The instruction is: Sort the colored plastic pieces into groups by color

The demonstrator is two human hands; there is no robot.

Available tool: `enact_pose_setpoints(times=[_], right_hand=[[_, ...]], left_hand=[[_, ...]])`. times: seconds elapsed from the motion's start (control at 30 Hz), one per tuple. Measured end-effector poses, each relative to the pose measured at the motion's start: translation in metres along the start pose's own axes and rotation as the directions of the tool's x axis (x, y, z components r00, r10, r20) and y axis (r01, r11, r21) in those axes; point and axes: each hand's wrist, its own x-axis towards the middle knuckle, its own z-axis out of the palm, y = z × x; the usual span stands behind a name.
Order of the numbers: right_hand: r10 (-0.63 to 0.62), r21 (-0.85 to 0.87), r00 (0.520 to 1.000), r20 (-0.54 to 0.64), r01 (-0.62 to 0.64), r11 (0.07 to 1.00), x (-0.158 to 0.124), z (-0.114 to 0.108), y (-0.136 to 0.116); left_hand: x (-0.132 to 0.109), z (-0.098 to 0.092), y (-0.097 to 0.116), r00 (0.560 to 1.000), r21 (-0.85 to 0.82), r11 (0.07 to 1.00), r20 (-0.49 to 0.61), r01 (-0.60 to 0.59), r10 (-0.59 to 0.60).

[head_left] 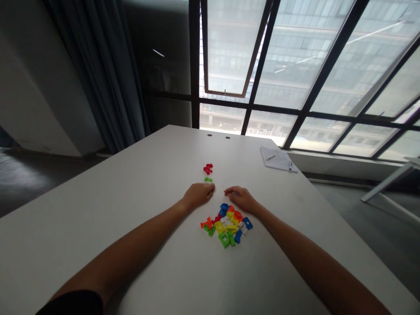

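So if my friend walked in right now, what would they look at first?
The bright heap of blue, green, yellow and orange plastic pieces would grab them first, lying on the white table right by the left hand and right hand. Farther along the table sit a few red pieces and a green one. Behind it all, a huge dark-framed window shows a building outside.
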Motion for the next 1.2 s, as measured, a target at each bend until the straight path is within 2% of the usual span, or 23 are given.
enact_pose_setpoints(times=[0.1,0.2,0.33,0.5,0.63,0.7,0.8,0.9,1.0,1.07,1.2], right_hand=[[-0.029,0.060,0.999,0.022,0.028,0.998,-0.034,-0.011,-0.013],[-0.046,0.021,0.998,0.039,0.046,0.999,-0.054,-0.017,-0.023],[-0.079,0.007,0.995,0.054,0.079,0.997,-0.057,-0.018,-0.026],[-0.062,0.028,0.998,0.034,0.061,0.998,-0.057,-0.017,-0.025],[-0.086,-0.095,0.996,-0.026,0.084,0.992,-0.058,-0.013,-0.028],[-0.139,-0.137,0.990,0.021,0.140,0.981,-0.058,-0.012,-0.030],[-0.191,-0.094,0.976,0.106,0.201,0.975,-0.058,-0.014,-0.033],[-0.126,0.019,0.988,0.092,0.125,0.992,-0.058,-0.015,-0.036],[-0.002,0.092,1.000,-0.015,0.003,0.996,-0.057,-0.014,-0.037],[0.017,0.091,0.998,-0.056,-0.012,0.996,-0.055,-0.011,-0.037],[-0.006,0.039,0.999,-0.047,0.008,0.999,-0.052,-0.008,-0.036]], left_hand=[[-0.011,0.001,0.006,0.999,-0.040,0.999,-0.020,0.028,-0.029],[-0.028,0.000,0.014,1.000,-0.123,0.992,0.003,0.000,0.000],[-0.040,-0.007,0.022,0.994,-0.247,0.965,0.039,-0.088,0.101],[-0.036,-0.014,0.023,0.951,-0.311,0.914,0.079,-0.261,0.298],[-0.033,-0.012,0.022,0.957,-0.320,0.918,0.089,-0.234,0.275],[-0.033,-0.010,0.022,0.964,-0.327,0.922,0.091,-0.207,0.249],[-0.033,-0.009,0.022,0.966,-0.331,0.923,0.090,-0.199,0.240],[-0.034,-0.008,0.021,0.963,-0.328,0.919,0.080,-0.219,0.258],[-0.035,-0.008,0.022,0.966,-0.294,0.928,0.052,-0.226,0.252],[-0.035,-0.008,0.023,0.972,-0.265,0.939,0.021,-0.218,0.232],[-0.033,-0.006,0.029,0.980,-0.266,0.943,-0.030,-0.199,0.198]])
